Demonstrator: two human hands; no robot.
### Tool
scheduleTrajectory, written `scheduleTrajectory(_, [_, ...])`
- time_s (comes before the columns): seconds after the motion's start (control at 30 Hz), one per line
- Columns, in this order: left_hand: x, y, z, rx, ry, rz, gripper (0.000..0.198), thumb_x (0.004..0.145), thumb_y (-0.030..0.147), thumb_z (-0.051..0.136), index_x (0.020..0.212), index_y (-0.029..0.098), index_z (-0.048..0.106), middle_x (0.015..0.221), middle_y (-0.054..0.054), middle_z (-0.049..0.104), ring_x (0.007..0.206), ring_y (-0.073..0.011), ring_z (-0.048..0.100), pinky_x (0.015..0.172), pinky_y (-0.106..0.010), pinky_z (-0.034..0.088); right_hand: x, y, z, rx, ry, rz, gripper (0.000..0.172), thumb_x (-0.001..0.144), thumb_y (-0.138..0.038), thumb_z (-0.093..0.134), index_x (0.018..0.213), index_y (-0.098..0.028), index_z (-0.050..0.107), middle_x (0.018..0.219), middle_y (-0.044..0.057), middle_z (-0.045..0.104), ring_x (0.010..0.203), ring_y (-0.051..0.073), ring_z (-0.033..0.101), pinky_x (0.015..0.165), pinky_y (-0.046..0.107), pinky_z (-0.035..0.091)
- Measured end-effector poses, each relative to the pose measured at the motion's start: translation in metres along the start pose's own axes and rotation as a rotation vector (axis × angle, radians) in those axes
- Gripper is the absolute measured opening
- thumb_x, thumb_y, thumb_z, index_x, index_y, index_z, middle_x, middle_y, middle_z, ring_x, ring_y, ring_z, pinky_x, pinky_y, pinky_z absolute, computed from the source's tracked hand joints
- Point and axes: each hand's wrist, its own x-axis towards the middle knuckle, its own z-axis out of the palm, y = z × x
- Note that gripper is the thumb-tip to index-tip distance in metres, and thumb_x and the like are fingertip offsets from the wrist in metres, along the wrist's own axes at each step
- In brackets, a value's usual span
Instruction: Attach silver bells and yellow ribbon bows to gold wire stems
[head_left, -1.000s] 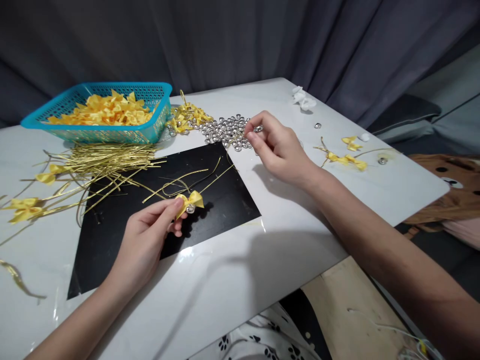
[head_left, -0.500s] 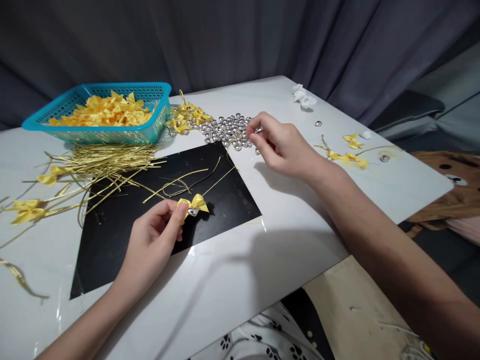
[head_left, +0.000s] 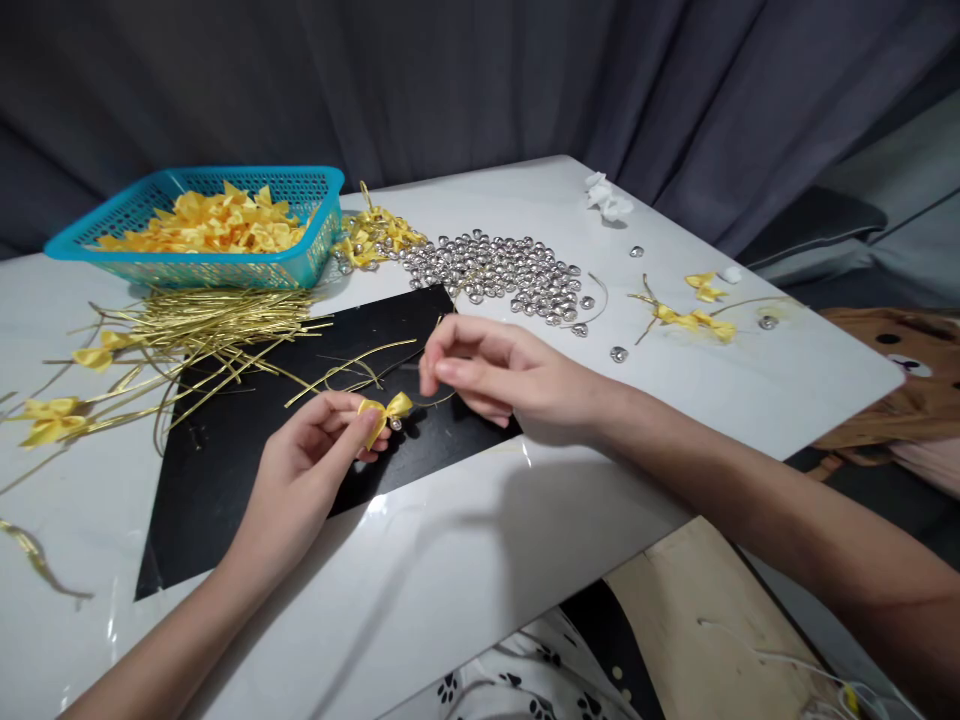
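My left hand (head_left: 319,450) pinches a small yellow ribbon bow (head_left: 397,405) over the black mat. A silver heart bead (head_left: 396,424) sits at the middle of the bow. From the bow's right side a thin gold cord (head_left: 437,402) curves beneath my right hand (head_left: 495,370). That hand hovers just right of the bow, thumb and fingers drawn together; whatever lies between them, if anything, is too small to make out.
The black mat (head_left: 225,500) lies on the white table (head_left: 450,560). Behind are a blue basket (head_left: 322,215) of yellow bows, a pile of gold cords (head_left: 225,320) and many silver heart beads (head_left: 525,270). More bows (head_left: 697,322) lie at right.
My right hand has come from the bead pile down and left, close to the bow. The gold cord, straight before, now curves. The bow has turned slightly in my left hand.
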Motion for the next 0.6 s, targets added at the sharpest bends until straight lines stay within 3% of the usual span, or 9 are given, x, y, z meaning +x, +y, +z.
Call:
scheduleTrajectory(0.1, [0.0004,0.0012,0.0002,-0.032,-0.014,-0.01,0.016,0.075,0.036,0.071,0.077,0.022,0.065,0.066,0.004,0.067,0.061,-0.0089,0.06,0.057,-0.014,0.047,-0.0026,0.0007,0.0061,0.015,-0.134,0.063,0.009,0.093,-0.023,0.045,0.091,-0.015,0.048,0.104,0.005,0.057,0.047,0.0,0.038,0.041,0.016,0.033])
scheduleTrajectory(0.2, [0.0011,0.0003,-0.0012,-0.042,-0.034,-0.019,0.015,0.076,0.037,0.07,0.078,0.022,0.065,0.066,0.004,0.067,0.061,-0.0086,0.06,0.058,-0.014,0.048,-0.0034,0.0029,0.0058,-0.109,-0.236,0.04,0.008,0.093,-0.021,0.045,0.089,-0.015,0.049,0.098,0.004,0.057,0.064,0.004,0.049,0.056,0.017,0.044])
scheduleTrajectory(0.3, [0.0018,-0.0003,-0.0024,-0.031,-0.034,-0.014,0.016,0.076,0.037,0.071,0.076,0.022,0.065,0.063,0.004,0.066,0.058,-0.0076,0.058,0.055,-0.013,0.046,-0.003,0.0041,0.0034,-0.289,-0.318,-0.007,0.009,0.092,-0.019,0.045,0.089,-0.014,0.052,0.091,0.002,0.057,0.077,0.007,0.051,0.065,0.018,0.043])
scheduleTrajectory(0.5, [0.0021,0.0007,-0.0024,-0.029,-0.023,-0.031,0.016,0.074,0.036,0.072,0.074,0.021,0.066,0.061,0.004,0.064,0.055,-0.007,0.056,0.053,-0.013,0.045,-0.0029,0.0013,-0.0013,-0.416,-0.361,-0.01,0.012,0.09,-0.018,0.046,0.092,-0.013,0.057,0.094,0.003,0.062,0.074,0.007,0.051,0.062,0.018,0.039])
scheduleTrajectory(0.6, [0.0022,0.0014,-0.0019,-0.043,-0.004,-0.041,0.016,0.074,0.035,0.072,0.074,0.021,0.065,0.058,0.005,0.061,0.052,-0.0064,0.053,0.051,-0.013,0.044,-0.0034,-0.0005,-0.0027,-0.466,-0.365,0.038,0.01,0.089,-0.018,0.047,0.087,-0.014,0.056,0.078,-0.001,0.057,0.06,0.005,0.042,0.055,0.018,0.034])
